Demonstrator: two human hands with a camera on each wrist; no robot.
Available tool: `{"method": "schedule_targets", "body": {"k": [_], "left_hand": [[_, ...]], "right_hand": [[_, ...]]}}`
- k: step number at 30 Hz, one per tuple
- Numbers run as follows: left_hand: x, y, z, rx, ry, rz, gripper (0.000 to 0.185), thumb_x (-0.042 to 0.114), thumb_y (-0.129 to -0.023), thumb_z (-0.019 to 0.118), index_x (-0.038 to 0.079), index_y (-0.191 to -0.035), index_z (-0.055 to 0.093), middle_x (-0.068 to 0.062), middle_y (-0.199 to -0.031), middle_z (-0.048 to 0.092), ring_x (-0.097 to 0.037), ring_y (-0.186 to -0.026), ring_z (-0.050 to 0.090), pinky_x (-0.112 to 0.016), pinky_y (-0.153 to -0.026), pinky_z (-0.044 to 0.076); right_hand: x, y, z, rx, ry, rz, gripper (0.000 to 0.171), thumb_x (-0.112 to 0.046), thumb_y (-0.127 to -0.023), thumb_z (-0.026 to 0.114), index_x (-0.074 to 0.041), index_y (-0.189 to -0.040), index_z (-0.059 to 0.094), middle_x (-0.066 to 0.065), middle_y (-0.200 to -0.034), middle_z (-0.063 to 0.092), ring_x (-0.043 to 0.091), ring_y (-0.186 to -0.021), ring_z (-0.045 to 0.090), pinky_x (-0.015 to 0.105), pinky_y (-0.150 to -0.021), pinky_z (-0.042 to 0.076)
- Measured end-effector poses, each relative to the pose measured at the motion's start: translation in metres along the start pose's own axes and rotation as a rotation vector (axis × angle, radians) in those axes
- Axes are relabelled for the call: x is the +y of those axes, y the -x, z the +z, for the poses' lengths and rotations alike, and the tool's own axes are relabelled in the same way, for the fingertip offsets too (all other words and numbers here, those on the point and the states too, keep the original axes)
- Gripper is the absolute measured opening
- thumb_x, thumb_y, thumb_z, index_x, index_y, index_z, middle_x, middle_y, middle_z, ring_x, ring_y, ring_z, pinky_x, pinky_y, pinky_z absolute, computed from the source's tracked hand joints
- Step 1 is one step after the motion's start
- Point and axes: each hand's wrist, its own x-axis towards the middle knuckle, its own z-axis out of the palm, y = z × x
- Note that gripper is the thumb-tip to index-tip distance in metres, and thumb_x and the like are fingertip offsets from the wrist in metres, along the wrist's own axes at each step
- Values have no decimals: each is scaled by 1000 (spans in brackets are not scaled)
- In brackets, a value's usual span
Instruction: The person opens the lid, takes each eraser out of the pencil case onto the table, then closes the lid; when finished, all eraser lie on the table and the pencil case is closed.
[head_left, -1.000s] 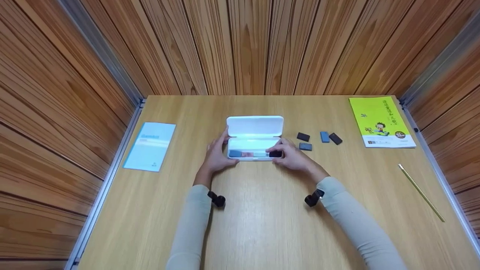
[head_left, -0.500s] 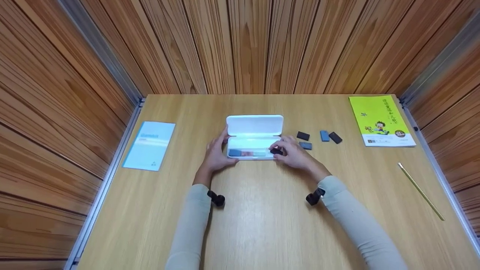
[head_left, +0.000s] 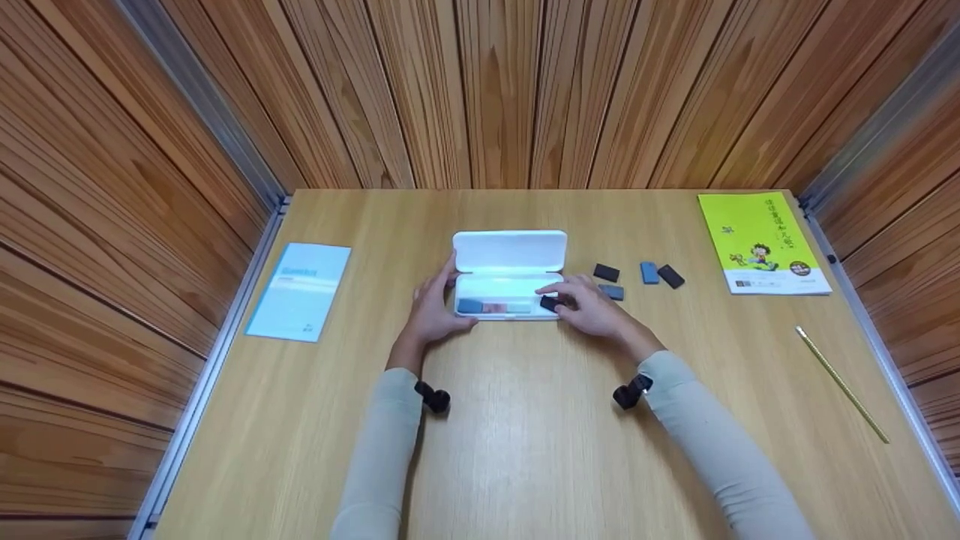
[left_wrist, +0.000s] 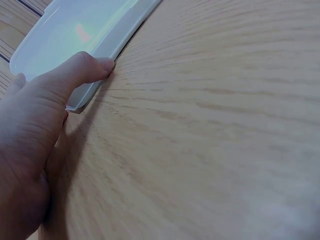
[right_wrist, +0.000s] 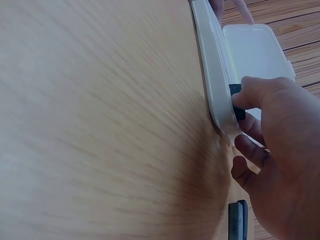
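A white pencil case [head_left: 510, 284] stands with its lid up in the middle of the table. My left hand [head_left: 435, 306] grips its left end, the thumb at the front edge and the fingers along the side. At the right end of the case, my right hand [head_left: 591, 306] pinches a black eraser [head_left: 549, 303], also seen in the right wrist view as a dark block [right_wrist: 239, 112] by the thumb. A blue eraser [head_left: 470, 306] lies in the front left of the case, with a pinkish piece [head_left: 495, 307] and a pale piece [head_left: 519, 307] beside it.
Right of the case lie black erasers [head_left: 607, 272] [head_left: 671, 277] and blue erasers [head_left: 649, 272] [head_left: 612, 292]. A light blue booklet [head_left: 298, 292] is at left, a yellow-green book [head_left: 765, 244] at back right. A gold pencil [head_left: 842, 384] lies near the right edge.
The black eraser has turned to a slant at the case's right end, and my right index finger has lifted a little off it. My left hand keeps its place on the case.
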Motion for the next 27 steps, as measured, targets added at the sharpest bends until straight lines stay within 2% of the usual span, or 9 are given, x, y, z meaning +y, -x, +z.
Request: {"method": "schedule_targets", "body": {"k": [11, 16, 22, 27], "left_hand": [[0, 2, 1, 6, -3, 9, 134, 28, -81, 102, 34, -183, 14, -2, -162, 63, -29, -155, 47, -60, -137, 18], [1, 2, 0, 2, 4, 3, 135, 26, -81, 101, 35, -183, 14, -1, -163, 64, -29, -155, 47, -59, -135, 20], [1, 1, -1, 0, 10, -10, 135, 27, -81, 101, 35, -183, 14, -1, -163, 64, -29, -157, 47, -60, -138, 17], [3, 2, 0, 0, 8, -22, 134, 28, -81, 101, 37, -182, 14, -2, -164, 62, -29, -157, 46, -61, -138, 19]], "right_hand": [[5, -1, -1, 35, -81, -40, 35, -6, -110, 66, -16, -143, 69, 14, -122, 65, 29, -115, 56, 42, -100, 43], [2, 1, -5, 71, -108, -41, 35, -5, -109, 68, -14, -143, 68, 14, -120, 68, 29, -111, 58, 40, -98, 46], [2, 8, -12, 104, -124, -20, 37, -5, -108, 70, -14, -144, 67, 14, -121, 69, 28, -111, 60, 40, -98, 47], [7, 15, -18, 130, -167, -32, 39, -3, -107, 71, -9, -145, 67, 15, -117, 68, 26, -107, 60, 32, -94, 48]]}}
